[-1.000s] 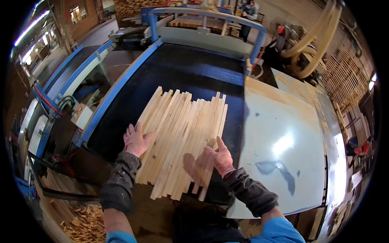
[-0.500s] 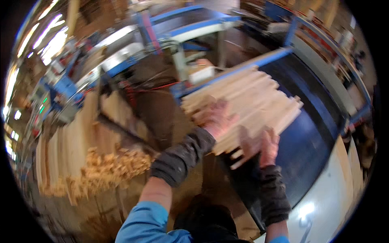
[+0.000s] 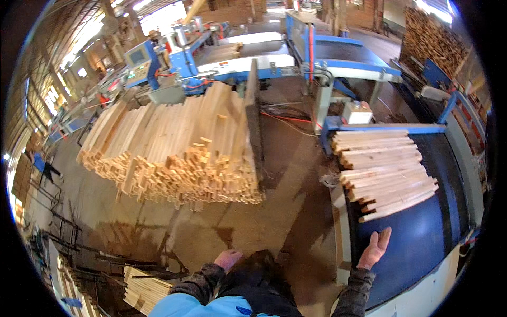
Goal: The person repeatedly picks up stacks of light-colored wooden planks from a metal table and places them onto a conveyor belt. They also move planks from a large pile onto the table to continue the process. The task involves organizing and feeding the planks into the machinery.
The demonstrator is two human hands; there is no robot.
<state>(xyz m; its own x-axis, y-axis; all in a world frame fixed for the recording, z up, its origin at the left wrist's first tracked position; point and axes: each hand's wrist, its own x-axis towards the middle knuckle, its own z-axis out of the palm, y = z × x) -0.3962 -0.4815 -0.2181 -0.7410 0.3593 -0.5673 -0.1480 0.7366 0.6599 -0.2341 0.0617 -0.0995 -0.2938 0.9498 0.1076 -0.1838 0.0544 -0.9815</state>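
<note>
My right hand [image 3: 376, 248] is open above the dark blue conveyor belt [image 3: 406, 240], its thumb and fingers apart. Just beyond it, wooden strips [image 3: 388, 177] lie side by side on the belt, their near ends uneven. No contact shows between this hand and the wood. My left hand [image 3: 228, 259] hangs low in front of my body, over the floor, with nothing seen in it. Its fingers are loosely extended and somewhat blurred. Dark sleeve covers wrap both forearms.
A large stack of wooden strips [image 3: 174, 142] stands at the left against a dark upright post [image 3: 254, 127]. Blue-and-white conveyor frames [image 3: 348, 50] run behind. More strips [image 3: 142, 290] lie at the lower left. A distant person [image 3: 45, 165] is at the far left.
Both hands, earlier on or just over the strips on the belt, have come away. The left moved back toward my body, the right toward the near belt. My view has swung left.
</note>
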